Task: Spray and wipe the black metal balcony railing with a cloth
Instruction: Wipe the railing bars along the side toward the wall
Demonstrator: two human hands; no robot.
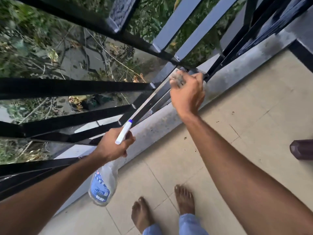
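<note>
Right hand (pixel 186 97) fingers curl round grey cloth (pixel 178 79), held against black railing (pixel 76 88) bottom rail. Left hand (pixel 113 146) grips spray bottle (pixel 103 182); blue label blurred, unreadable.

Black railing (pixel 76 87), grey cloth (pixel 178 78), clear blue-labelled spray bottle (pixel 103 184), beige tiles (pixel 237 150)

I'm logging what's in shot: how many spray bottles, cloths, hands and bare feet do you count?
Spray bottle: 1
Cloth: 1
Hands: 2, left hand, right hand
Bare feet: 2, left foot, right foot
Total: 6
</note>
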